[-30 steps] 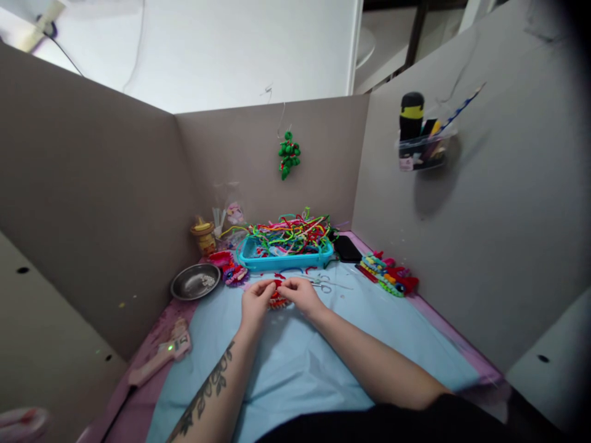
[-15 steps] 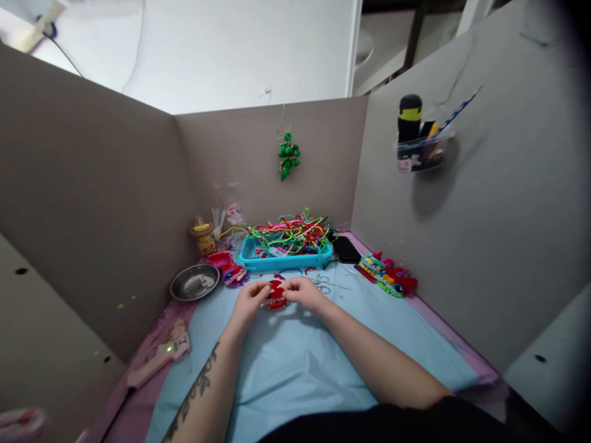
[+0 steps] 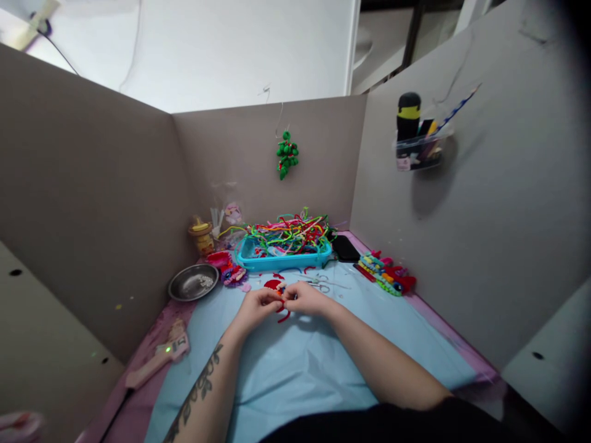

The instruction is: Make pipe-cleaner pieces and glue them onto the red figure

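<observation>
My left hand [image 3: 256, 306] and my right hand [image 3: 305, 299] meet over the light blue mat [image 3: 295, 363], fingers pinched together on a small red pipe-cleaner piece [image 3: 279, 294]. A red loop of it hangs below my fingertips. A red round bit lies just behind my hands. Behind them stands a turquoise tray [image 3: 286, 257] heaped with coloured pipe cleaners [image 3: 290, 231]. Small scissors [image 3: 321, 285] lie on the mat just beyond my right hand.
A metal bowl [image 3: 193, 282] sits at the left, a pink glue gun [image 3: 159, 359] nearer me. Finished colourful pieces [image 3: 386, 275] lie at the right, a black phone [image 3: 346, 248] beside the tray. Grey cardboard walls surround the desk; a green ornament [image 3: 287, 154] hangs on the back wall.
My hands have drawn slightly nearer to me and lifted the red piece. A red round bit now shows on the mat behind them, and a red loop dangles below my fingers.
</observation>
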`<act>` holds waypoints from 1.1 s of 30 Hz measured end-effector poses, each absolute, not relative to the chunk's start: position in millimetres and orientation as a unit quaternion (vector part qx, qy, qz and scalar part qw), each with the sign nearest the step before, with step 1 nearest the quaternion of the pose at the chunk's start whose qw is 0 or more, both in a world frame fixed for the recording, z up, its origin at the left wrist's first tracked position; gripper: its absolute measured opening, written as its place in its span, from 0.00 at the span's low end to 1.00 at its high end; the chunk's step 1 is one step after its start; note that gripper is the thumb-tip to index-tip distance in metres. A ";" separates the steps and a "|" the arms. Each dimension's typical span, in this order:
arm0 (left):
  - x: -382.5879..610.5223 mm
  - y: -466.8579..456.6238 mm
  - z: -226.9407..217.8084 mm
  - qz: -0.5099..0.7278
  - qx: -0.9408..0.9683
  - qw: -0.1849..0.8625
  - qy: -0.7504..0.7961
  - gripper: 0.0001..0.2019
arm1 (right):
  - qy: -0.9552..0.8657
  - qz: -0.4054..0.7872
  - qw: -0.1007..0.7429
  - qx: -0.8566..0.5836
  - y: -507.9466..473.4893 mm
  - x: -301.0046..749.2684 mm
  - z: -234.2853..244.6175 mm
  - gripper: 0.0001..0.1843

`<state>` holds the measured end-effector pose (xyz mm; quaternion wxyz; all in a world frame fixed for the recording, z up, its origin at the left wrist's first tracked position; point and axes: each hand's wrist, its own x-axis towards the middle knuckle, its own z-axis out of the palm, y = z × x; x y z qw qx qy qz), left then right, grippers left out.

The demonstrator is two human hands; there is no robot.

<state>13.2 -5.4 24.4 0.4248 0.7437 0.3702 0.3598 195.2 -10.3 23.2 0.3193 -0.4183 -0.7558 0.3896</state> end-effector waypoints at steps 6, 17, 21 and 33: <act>15.5 -4.8 26.3 0.410 0.704 0.418 0.403 0.07 | -0.713 0.427 0.410 -0.377 -5.6 190.0 14.3 0.05; 21.3 -2.1 17.0 0.526 0.636 0.363 0.432 0.06 | -0.555 0.528 0.525 -0.370 -10.7 170.5 8.8 0.13; 25.0 -2.2 14.2 0.549 0.624 0.343 0.437 0.07 | -0.528 0.539 0.543 -0.367 -9.4 167.0 3.7 0.14; 25.2 0.0 13.4 0.518 0.638 0.360 0.443 0.10 | -0.595 0.472 0.507 -0.408 -4.1 169.8 3.1 0.07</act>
